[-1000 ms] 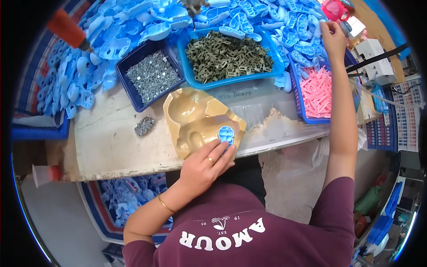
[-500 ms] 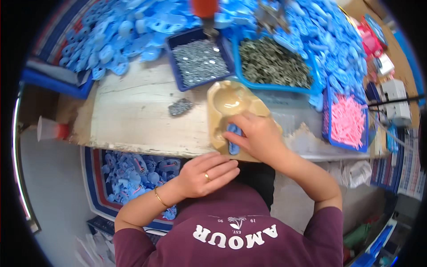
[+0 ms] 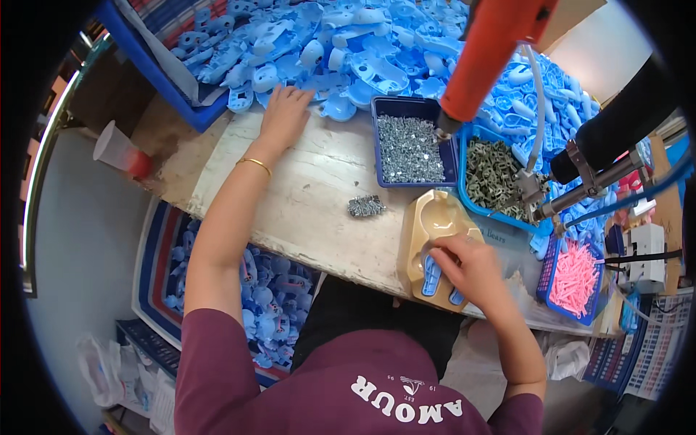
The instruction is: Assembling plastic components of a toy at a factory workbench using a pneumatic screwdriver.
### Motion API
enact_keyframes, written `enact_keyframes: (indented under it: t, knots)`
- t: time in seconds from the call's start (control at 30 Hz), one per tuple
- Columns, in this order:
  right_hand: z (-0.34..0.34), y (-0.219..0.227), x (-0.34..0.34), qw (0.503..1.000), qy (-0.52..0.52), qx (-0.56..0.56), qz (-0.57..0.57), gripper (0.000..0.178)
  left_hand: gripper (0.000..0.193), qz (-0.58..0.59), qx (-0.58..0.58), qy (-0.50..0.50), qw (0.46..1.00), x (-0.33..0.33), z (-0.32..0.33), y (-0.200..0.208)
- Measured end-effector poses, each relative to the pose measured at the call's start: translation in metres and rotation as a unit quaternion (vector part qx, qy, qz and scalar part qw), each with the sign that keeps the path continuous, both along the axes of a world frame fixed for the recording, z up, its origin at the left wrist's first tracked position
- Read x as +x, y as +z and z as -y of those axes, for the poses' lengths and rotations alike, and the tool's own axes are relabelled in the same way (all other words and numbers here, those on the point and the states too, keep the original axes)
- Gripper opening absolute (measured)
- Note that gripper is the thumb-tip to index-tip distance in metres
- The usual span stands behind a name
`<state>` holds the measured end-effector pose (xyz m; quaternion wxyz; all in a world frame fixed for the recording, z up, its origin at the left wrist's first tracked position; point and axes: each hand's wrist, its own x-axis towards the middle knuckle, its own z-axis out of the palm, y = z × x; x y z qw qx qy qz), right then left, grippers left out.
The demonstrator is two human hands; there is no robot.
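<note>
My left hand (image 3: 285, 116) reaches out to the near edge of a heap of light-blue moulded plastic parts (image 3: 362, 65). Its fingers are spread and touch the heap, with no part gripped that I can see. Over a beige moulded holder (image 3: 442, 214) at the table's front edge, my right hand (image 3: 470, 270) pinches a narrow blue plastic piece (image 3: 431, 275) lying in the holder's hollow. The end of another blue piece (image 3: 456, 296) shows beneath that hand; the rest of it is hidden.
A navy tray (image 3: 379, 141) holds small silver screws, with a small pile of screws (image 3: 367, 206) nearby. Dark metal pieces fill a bright-blue tray (image 3: 467, 192). An orange power driver (image 3: 486, 58) hangs above. Pink sticks (image 3: 574, 275) fill a basket; a cup (image 3: 116, 147) sticks out at left.
My left hand has left the table's front edge and stretched forward to the blue heap. My right hand stays at the beige holder. The view has shifted, and the driver now shows more fully.
</note>
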<state>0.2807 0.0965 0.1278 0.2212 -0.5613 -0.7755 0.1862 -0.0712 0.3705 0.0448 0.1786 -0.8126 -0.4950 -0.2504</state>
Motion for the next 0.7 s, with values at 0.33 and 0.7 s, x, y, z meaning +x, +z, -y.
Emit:
enact_keyframes:
  t: [0.33, 0.7]
  knots:
    - [0.003, 0.002, 0.013, 0.998, -0.035, -0.021, -0.048, 0.014, 0.012, 0.211, -0.239, -0.093, 0.943, -0.059, 0.061, 0.043]
    - [-0.015, 0.024, -0.036, 0.973, -0.004, 0.068, -0.219, 0.019, 0.014, 0.350, -0.339, -0.228, 0.843, 0.007, 0.143, 0.055]
